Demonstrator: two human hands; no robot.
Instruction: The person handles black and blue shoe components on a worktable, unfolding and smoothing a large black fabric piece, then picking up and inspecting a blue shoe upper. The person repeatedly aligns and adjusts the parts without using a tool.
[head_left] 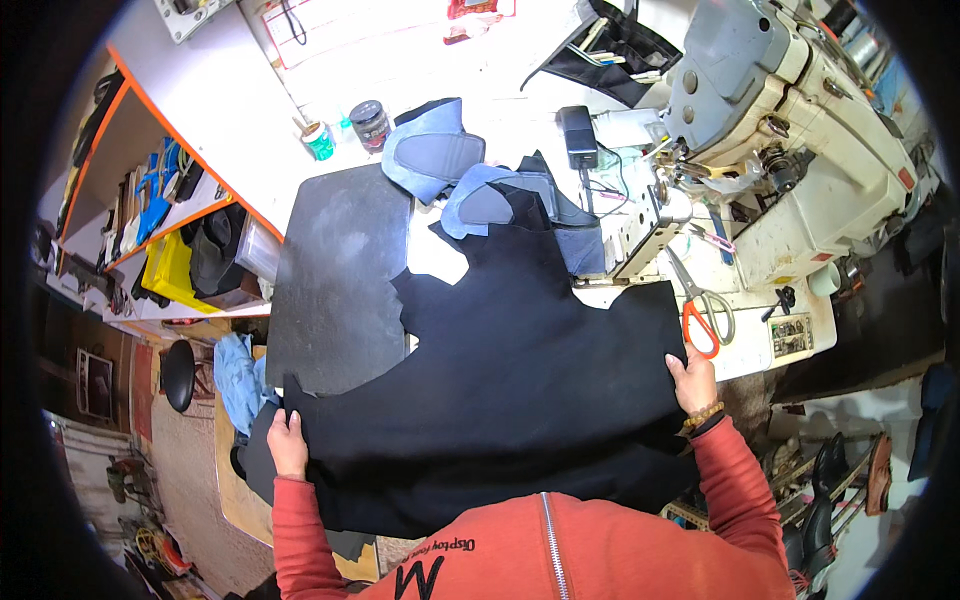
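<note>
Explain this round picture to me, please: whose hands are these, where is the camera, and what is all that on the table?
There is no machine doing the work here: a person in a red top wears a wide-angle camera on the head, looking down, which bends the edges into a circle. The left hand and right hand each have a grip on an edge of a big black sheet of material, spread over the white table. Beside it lies a dark grey mat. Further back sit blue-grey shaped pieces and two small jars. At right stands a sewing machine, with orange-handled scissors in front of it.
</note>
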